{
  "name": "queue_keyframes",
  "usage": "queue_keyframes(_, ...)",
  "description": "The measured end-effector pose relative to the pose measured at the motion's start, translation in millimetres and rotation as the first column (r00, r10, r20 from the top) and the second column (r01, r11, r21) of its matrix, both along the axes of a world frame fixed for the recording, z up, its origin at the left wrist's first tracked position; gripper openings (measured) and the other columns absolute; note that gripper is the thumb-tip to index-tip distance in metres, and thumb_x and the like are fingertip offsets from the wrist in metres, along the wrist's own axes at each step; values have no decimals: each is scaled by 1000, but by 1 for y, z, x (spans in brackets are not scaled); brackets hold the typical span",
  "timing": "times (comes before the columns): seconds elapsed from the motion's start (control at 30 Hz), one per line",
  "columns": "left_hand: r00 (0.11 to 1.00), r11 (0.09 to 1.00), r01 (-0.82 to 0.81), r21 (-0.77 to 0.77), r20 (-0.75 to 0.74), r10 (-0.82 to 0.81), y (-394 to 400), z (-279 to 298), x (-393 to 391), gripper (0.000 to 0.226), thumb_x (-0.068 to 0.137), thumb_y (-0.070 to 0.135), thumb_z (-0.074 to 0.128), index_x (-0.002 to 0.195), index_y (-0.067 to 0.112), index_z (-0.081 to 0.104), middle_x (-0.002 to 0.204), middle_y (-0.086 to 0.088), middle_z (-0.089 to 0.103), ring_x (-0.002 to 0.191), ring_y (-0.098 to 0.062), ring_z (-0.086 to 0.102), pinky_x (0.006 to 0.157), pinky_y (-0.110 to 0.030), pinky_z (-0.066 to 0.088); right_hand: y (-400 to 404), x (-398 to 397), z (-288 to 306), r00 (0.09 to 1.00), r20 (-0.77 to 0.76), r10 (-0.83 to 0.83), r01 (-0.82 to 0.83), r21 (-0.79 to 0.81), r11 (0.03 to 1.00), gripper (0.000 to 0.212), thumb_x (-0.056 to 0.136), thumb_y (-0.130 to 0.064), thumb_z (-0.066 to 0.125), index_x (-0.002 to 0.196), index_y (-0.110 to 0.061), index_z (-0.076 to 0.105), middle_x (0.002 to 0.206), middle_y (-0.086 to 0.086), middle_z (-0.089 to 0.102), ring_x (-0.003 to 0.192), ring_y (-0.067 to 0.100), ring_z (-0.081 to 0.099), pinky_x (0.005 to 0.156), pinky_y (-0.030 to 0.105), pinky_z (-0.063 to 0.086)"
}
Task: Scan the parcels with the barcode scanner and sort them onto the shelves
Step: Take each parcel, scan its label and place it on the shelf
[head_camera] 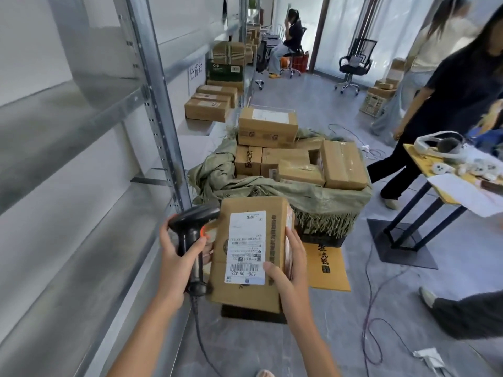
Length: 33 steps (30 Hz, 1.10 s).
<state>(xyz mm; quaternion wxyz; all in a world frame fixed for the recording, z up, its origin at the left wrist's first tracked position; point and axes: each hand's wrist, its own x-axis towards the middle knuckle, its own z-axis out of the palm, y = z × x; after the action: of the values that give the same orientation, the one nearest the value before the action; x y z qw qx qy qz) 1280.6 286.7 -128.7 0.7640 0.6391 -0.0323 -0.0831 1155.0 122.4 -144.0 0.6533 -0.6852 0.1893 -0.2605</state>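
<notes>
1. A cardboard parcel (pixel 251 251) is held near the middle of the scene, its white shipping label (pixel 246 247) turned up toward the camera.
2. The right hand (pixel 288 270) is wrapped round the parcel's right edge; the thumb is laid on the label's near right corner and the fingers are curled over the side.
3. A black barcode scanner (pixel 190 240) is gripped by the left hand (pixel 177 257), just left of the parcel; the fingers are closed round its handle and its head is touching the parcel's far left corner.
4. A cable (pixel 201 338) is seen hanging from the scanner's base.
5. Further parcels (pixel 299 153) are piled in a crate lined with green sacking (pixel 313 197), just beyond the held one.
6. Metal shelves (pixel 81 159) are ranged along the left, with boxes (pixel 212 104) set on a far shelf.
</notes>
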Motion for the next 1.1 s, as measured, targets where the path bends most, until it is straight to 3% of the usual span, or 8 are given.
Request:
queue_keyframes(0.13,998,997,-62,-45,16,63,-19,13,45,66,92,3,71,135,47,46,123,-9,72,108,-34,73,99,-61,53,-35,49,20,991,9,130,-130,-1,992,75,75,-42,71,135,-68,35,159,-29,5,141,-15,21,108,23,40)
queue_keyframes(0.27,990,991,-91,-93,102,101,-37,27,89,68,94,3,70,120,63,52,115,3,77,96,-23,78,73,-40,65,-66,101,38,956,73,283,-286,35,957,74,83,-30,69,142,-51,30,149,-8,40,126,5,54,95,31,55)
queue_keyframes(0.37,988,991,-68,-119,127,83,-56,40,119,68,95,2,68,119,64,50,117,7,76,99,-29,77,78,-41,64,-87,138,46,951,63,302,-303,10,953,74,86,-23,68,139,-43,22,135,-18,45,107,-10,59,79,12,52)
queue_keyframes(0.5,978,987,-109,-115,168,128,-88,56,157,67,93,8,71,124,62,47,126,-7,71,108,-32,74,96,-56,57,-118,189,58,940,19,340,-340,5,940,95,84,-33,75,148,-49,7,143,-38,29,118,-24,44,86,7,48)
queue_keyframes(0.7,976,986,-106,-126,178,127,-130,69,212,79,81,20,73,149,31,33,151,-10,50,132,-29,58,112,-59,44,-160,246,70,949,-39,314,-314,4,949,107,87,-21,77,154,-51,-1,163,-17,21,145,11,33,114,38,40)
queue_keyframes(0.83,976,983,-43,-177,205,79,-146,67,240,75,82,24,76,143,42,36,149,-3,53,130,-34,60,111,-61,43,-178,269,69,959,-56,277,-280,-46,959,106,83,-19,77,150,-56,2,162,-11,28,145,15,35,118,50,33)
queue_keyframes(1.0,988,986,34,-163,154,-9,-165,44,254,67,96,7,69,135,51,38,145,-13,56,116,-34,70,100,-56,55,-191,278,50,976,-87,200,-211,-131,969,105,87,-6,72,130,-75,6,141,-45,31,128,-22,37,98,4,39)
queue_keyframes(1.1,993,990,59,-132,113,-44,-171,28,254,67,98,0,64,135,48,36,144,-13,55,113,-32,71,97,-51,58,-191,276,29,973,-153,170,-193,-149,970,106,87,-1,72,130,-69,3,141,-30,35,116,-28,41,85,-5,37)
